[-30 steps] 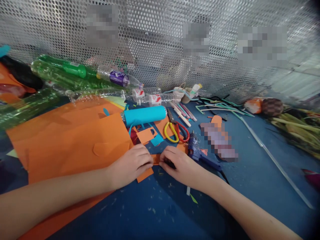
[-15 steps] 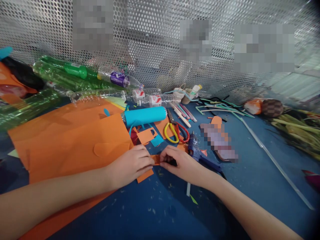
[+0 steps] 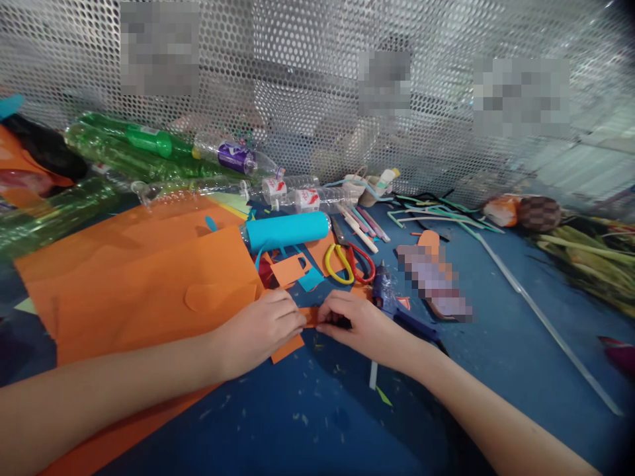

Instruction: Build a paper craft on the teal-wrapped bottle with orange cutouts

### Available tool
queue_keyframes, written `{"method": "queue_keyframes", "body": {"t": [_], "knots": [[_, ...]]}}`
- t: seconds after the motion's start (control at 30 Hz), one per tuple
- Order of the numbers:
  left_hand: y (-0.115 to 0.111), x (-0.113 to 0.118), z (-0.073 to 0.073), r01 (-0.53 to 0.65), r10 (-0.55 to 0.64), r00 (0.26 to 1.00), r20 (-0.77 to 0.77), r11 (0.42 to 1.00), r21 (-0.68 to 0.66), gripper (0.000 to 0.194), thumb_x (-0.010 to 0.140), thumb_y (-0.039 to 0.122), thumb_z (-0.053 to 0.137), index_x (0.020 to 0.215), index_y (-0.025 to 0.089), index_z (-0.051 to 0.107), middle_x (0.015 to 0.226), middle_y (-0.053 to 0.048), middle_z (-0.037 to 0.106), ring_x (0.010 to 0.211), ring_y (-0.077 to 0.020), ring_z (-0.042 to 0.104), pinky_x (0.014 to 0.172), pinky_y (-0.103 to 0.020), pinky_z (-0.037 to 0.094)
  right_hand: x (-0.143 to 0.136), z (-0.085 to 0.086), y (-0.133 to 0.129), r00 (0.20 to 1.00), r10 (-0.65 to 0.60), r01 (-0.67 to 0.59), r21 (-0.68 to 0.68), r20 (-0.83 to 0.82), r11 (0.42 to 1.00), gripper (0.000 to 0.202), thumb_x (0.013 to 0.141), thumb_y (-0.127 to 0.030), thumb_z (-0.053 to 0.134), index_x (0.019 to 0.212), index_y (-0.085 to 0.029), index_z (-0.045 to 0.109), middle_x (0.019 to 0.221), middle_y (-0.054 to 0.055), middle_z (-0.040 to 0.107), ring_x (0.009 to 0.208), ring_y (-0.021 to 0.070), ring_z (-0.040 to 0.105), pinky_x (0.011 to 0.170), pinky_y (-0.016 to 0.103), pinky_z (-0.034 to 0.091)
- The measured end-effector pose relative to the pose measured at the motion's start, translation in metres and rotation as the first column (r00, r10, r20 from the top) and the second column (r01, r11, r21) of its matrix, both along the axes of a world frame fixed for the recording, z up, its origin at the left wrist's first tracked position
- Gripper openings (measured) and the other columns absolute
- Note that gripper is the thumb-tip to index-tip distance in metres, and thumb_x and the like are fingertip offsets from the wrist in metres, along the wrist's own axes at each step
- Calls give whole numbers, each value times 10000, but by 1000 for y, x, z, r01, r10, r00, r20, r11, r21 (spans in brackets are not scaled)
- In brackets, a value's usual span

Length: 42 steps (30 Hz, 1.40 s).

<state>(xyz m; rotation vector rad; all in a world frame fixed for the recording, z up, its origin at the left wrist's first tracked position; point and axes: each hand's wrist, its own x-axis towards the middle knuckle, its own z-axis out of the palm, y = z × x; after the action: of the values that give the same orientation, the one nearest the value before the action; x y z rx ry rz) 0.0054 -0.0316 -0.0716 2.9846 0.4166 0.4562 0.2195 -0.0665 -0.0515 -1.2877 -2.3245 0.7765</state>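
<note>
A small orange paper piece is pinched between my two hands just above the blue table. The fingers of my left hand close on its left end, and those of my right hand on its right end. Large orange sheets lie beneath and beside my left arm. Beyond my hands are scissors with yellow and red handles, cut orange scraps and a bottle wrapped in bright blue paper. A dark blue glue gun rests just right of my right hand.
Green plastic bottles and clear bottles line the back by a perforated metal screen. Coloured sticks lie behind the scissors. A long clear tube and dry husks are at the right.
</note>
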Motion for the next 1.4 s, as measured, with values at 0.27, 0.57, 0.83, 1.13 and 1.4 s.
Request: {"method": "queue_keyframes", "body": {"t": [0.27,0.57,0.83,1.13,1.4], "knots": [[2,-1,9,-71,118,985,127,944,-323,191,911,243,466,848,145,617,799,-44,577,813,-169,495,730,-284,434,-1,2,0,999,-20,20,-2,39,1000,43,847,-186,571,804,-184,568,785,-6,531,716,111,511,644,223,415],[2,-2,5,-52,115,981,156,931,-362,182,912,223,460,876,149,622,815,-46,588,815,-168,503,743,-288,431,14,26,-2,992,34,7,-320,123,947,186,786,-363,619,780,-191,549,620,-53,519,550,87,476,497,194,358],[3,-3,3,-52,122,979,161,921,-386,173,912,230,466,887,154,619,848,-43,603,850,-163,505,780,-289,428,37,43,-3,964,167,26,-699,207,715,303,761,-450,602,723,-153,655,631,30,679,598,151,637,548,212,448],[0,-4,3,-58,111,984,138,939,-340,198,921,232,442,885,144,616,843,-49,600,835,-166,504,782,-291,424,38,47,-3,964,211,7,-808,163,589,271,788,-386,573,689,-146,652,578,20,653,562,137,632,580,223,480],[1,-2,3,-82,121,984,130,959,-273,218,922,230,430,844,137,612,782,-52,566,792,-173,491,721,-283,427,-9,15,-8,999,-42,42,-68,-3,997,98,775,-213,643,861,-200,597,864,13,584,787,138,552,711,259,458]]}}
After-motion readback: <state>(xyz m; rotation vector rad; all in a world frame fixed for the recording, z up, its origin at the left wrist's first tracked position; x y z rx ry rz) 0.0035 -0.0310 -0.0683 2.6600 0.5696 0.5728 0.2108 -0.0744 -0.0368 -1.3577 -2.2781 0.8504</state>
